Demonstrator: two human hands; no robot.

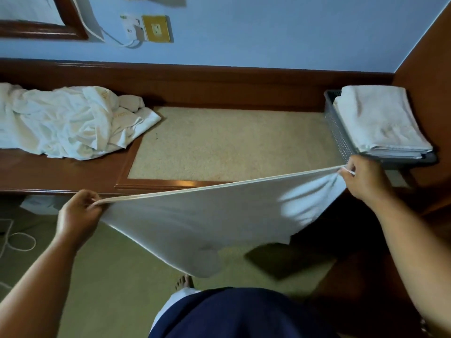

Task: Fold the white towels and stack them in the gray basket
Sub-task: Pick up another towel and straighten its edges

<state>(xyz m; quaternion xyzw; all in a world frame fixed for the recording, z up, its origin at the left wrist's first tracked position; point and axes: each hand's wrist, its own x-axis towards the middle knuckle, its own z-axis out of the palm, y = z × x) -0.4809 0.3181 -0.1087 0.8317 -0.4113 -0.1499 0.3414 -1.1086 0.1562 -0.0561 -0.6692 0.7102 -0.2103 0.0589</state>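
Observation:
A white towel (195, 220) hangs stretched in the air in front of the wooden counter. My left hand (78, 211) pinches its left top corner and my right hand (363, 179) pinches its right top corner, so the top edge runs taut between them. The lower part hangs loose toward the floor. A gray basket (341, 137) stands at the right end of the counter, just beyond my right hand, with a stack of folded white towels (378, 120) in it. A heap of crumpled white towels (63, 123) lies at the counter's left end.
The wooden counter (61, 172) has a beige inset panel (231, 142) in its middle. A wall socket with a plugged-in white cable (146, 28) sits above. White cable loops (19, 240) lie on the green floor at left, a dark mat (285, 259) at right.

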